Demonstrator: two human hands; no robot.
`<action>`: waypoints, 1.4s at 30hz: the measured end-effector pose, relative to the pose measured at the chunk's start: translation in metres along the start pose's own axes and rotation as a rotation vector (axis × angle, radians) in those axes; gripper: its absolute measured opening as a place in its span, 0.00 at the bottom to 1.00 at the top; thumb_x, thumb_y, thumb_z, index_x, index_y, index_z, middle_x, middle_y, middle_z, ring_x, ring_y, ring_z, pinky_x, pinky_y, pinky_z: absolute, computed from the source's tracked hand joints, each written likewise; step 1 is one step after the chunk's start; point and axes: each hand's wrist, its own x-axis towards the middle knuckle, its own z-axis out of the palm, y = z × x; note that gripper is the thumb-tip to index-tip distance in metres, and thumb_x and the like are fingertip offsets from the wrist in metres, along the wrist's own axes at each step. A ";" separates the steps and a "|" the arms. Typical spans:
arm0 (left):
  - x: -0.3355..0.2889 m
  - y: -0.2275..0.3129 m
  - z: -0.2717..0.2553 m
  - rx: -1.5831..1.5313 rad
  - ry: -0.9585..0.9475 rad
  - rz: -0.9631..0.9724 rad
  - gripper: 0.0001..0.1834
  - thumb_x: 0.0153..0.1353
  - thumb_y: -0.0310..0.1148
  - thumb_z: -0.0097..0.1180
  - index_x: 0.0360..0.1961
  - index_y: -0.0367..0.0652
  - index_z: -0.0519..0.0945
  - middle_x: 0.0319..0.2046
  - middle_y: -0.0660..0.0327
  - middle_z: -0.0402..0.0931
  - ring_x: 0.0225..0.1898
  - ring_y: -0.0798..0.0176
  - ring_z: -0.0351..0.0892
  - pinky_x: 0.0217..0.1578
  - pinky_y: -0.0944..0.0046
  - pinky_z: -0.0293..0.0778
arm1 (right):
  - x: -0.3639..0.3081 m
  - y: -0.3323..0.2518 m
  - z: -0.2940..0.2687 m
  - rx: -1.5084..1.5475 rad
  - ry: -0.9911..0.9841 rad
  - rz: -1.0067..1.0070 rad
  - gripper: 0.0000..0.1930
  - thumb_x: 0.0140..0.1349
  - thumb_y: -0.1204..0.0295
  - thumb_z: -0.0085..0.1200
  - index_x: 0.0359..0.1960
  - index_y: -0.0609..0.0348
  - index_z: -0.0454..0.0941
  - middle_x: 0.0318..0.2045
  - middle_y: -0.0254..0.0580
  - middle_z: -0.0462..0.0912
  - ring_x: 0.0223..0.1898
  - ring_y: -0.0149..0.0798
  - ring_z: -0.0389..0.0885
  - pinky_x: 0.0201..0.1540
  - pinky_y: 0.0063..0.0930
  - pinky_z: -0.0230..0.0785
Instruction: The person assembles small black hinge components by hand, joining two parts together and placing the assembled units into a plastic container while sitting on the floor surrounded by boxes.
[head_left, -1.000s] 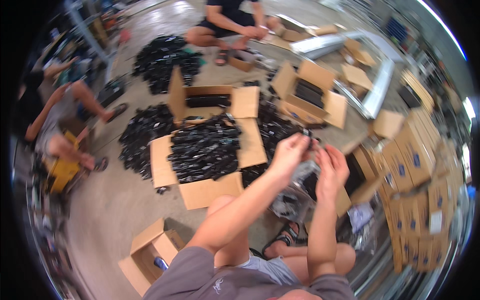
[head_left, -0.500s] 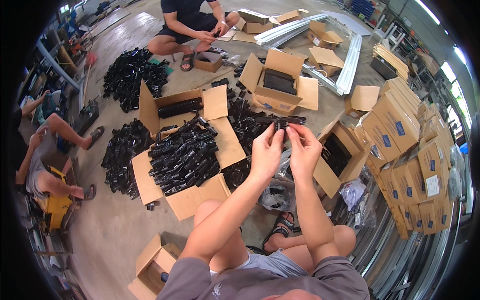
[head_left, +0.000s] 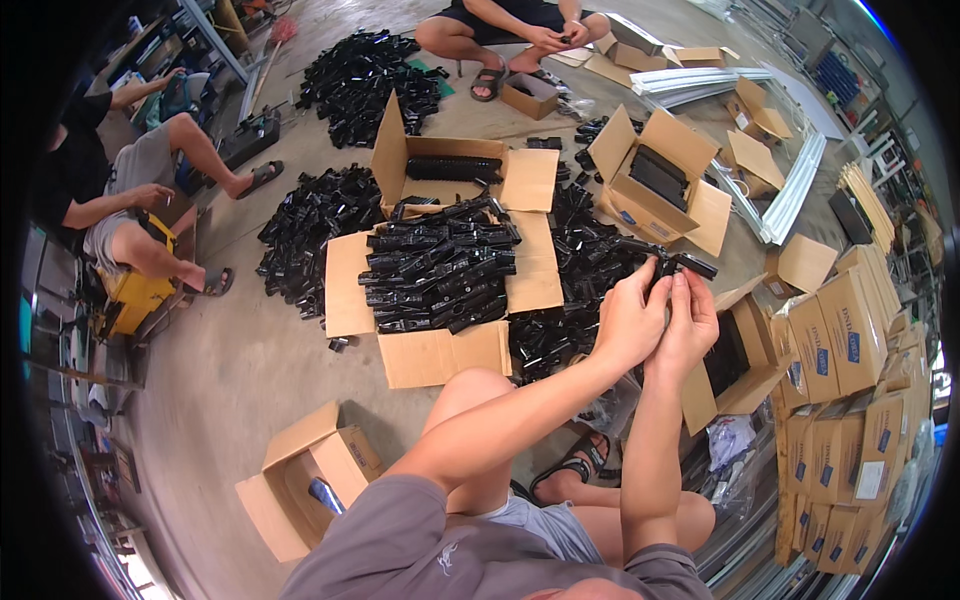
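Note:
Both my hands meet in front of me on a black tubular part (head_left: 697, 265), plastic by its look. My left hand (head_left: 632, 315) pinches it near the middle with bent fingers. Beside it, my right hand (head_left: 690, 320) is closed on the same part, fingertips pressed together from below. Where the fingers meet, any smaller piece is too small to make out. Beyond and left of my hands lies a heap of similar black parts (head_left: 585, 235). A larger pile of black parts (head_left: 440, 270) covers the front flaps of an open carton (head_left: 535, 180).
Open cartons (head_left: 690, 205) with black parts inside stand ahead and at my right (head_left: 757, 340). Stacked boxes (head_left: 840, 330) rise at the far right. A small open carton (head_left: 285, 500) sits at lower left. A person (head_left: 530, 35) works ahead; another person (head_left: 130, 190) sits at left.
The view has swung left, so the surroundings sit farther right. My hands stay together on the black part, which now tilts down to the right; my right hand has come closer against the left.

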 end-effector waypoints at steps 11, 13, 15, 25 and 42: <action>-0.008 0.015 -0.003 0.062 0.078 0.016 0.27 0.66 0.38 0.53 0.61 0.30 0.74 0.39 0.37 0.81 0.41 0.41 0.85 0.42 0.53 0.77 | -0.001 0.005 0.004 -0.070 0.073 -0.021 0.09 0.69 0.75 0.56 0.45 0.70 0.80 0.42 0.44 0.85 0.41 0.30 0.82 0.46 0.23 0.74; -0.009 0.015 -0.003 0.081 0.073 0.003 0.27 0.66 0.36 0.54 0.61 0.29 0.73 0.38 0.37 0.82 0.38 0.46 0.86 0.40 0.55 0.77 | -0.001 0.006 0.004 -0.039 0.108 -0.023 0.08 0.70 0.75 0.56 0.45 0.69 0.79 0.41 0.45 0.85 0.40 0.30 0.82 0.45 0.23 0.75; -0.011 0.016 -0.002 0.113 0.073 0.004 0.27 0.65 0.36 0.55 0.61 0.27 0.73 0.36 0.36 0.81 0.34 0.49 0.86 0.37 0.58 0.77 | 0.002 0.007 -0.002 -0.047 0.091 -0.026 0.08 0.70 0.76 0.56 0.45 0.69 0.79 0.41 0.45 0.85 0.40 0.31 0.82 0.45 0.23 0.76; -0.011 0.015 -0.004 0.137 0.129 0.086 0.27 0.65 0.35 0.54 0.60 0.26 0.73 0.31 0.34 0.79 0.31 0.44 0.85 0.35 0.55 0.76 | 0.007 0.007 -0.007 0.060 0.012 0.082 0.06 0.68 0.78 0.57 0.44 0.66 0.81 0.41 0.43 0.86 0.40 0.31 0.83 0.44 0.23 0.76; -0.004 0.008 -0.008 0.248 0.124 0.165 0.25 0.66 0.34 0.56 0.59 0.27 0.74 0.36 0.39 0.83 0.37 0.59 0.87 0.38 0.61 0.78 | 0.010 -0.005 -0.014 0.081 -0.055 0.279 0.09 0.63 0.75 0.64 0.44 0.62 0.86 0.39 0.35 0.87 0.36 0.25 0.80 0.39 0.19 0.71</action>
